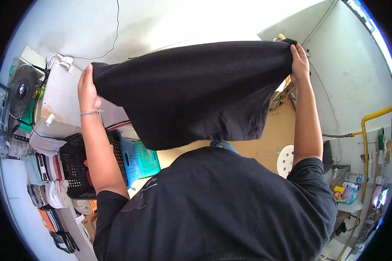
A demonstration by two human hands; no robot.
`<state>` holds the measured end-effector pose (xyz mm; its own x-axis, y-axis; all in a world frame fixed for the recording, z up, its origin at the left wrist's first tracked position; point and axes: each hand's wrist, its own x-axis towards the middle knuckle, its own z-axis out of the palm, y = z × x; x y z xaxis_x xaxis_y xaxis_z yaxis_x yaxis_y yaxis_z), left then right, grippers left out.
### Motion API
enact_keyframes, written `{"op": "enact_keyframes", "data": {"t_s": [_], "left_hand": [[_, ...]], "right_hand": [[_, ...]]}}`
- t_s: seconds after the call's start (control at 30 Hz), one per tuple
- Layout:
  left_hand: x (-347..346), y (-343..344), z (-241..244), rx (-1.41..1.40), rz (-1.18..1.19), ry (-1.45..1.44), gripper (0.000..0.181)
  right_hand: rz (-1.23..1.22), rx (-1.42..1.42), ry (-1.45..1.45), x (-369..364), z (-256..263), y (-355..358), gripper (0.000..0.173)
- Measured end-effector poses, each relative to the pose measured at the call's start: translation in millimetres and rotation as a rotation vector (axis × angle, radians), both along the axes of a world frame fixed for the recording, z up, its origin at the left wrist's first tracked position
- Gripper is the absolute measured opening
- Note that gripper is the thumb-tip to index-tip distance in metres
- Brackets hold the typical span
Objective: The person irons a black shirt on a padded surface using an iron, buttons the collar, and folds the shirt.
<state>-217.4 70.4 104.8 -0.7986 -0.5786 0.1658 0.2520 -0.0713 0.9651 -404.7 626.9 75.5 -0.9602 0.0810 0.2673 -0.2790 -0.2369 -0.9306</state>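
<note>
A black cloth (196, 88), perhaps a garment, is spread wide in the air in front of me. My left hand (89, 89) grips its upper left corner, thumb pointing up. At the upper right, my right hand (300, 63) pinches the other corner, where the fabric bunches up. Between the two hands the top edge runs nearly taut, and the lower edge hangs loose with soft creases. Whatever lies directly behind the cloth is hidden.
Left are a fan (21, 91), a white cabinet (63, 94), folded clothes (50, 166) and black (75, 176), blue (130, 160) and green (148, 158) plastic baskets. At right stand a perforated white stool (285, 160), a yellow pipe (365, 146) and a shelf with bottles (351, 189).
</note>
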Motion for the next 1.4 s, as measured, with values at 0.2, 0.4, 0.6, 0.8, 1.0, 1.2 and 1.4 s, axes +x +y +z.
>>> {"op": "enact_keyframes", "data": {"t_s": [0.2, 0.4, 0.6, 0.8, 1.0, 1.2, 1.4], "left_hand": [[-11.8, 8.6, 19.7, 0.118, 0.019, 0.115, 0.033], [-22.0, 8.2, 9.5, -0.097, 0.195, 0.093, 0.03], [-33.9, 26.1, 20.9, 0.049, 0.16, 0.155, 0.028], [-80.4, 11.0, 19.1, -0.158, 0.066, 0.092, 0.032], [-199.9, 29.0, 22.8, -0.288, -0.076, -0.023, 0.03], [-374.3, 103.7, 16.3, -0.289, -0.28, -0.108, 0.025], [-522.1, 231.9, 22.6, -0.162, -0.486, 0.033, 0.021]], "right_hand": [[-0.076, -0.026, -0.06, 7.4, -18.0, 5.7, 0.015], [0.07, -0.212, -0.004, 15.2, -6.5, 1.3, 0.024], [0.051, -0.218, 0.075, 16.9, 10.3, 26.9, 0.028], [-0.042, -0.074, 0.127, 15.3, 25.3, 50.3, 0.025], [-0.105, -0.023, 0.094, -1.5, 22.0, 91.7, 0.029], [-0.268, -0.001, 0.033, -41.8, -3.9, 144.9, 0.032], [-0.475, 0.021, 0.138, -57.9, 15.4, 189.2, 0.035]]}}
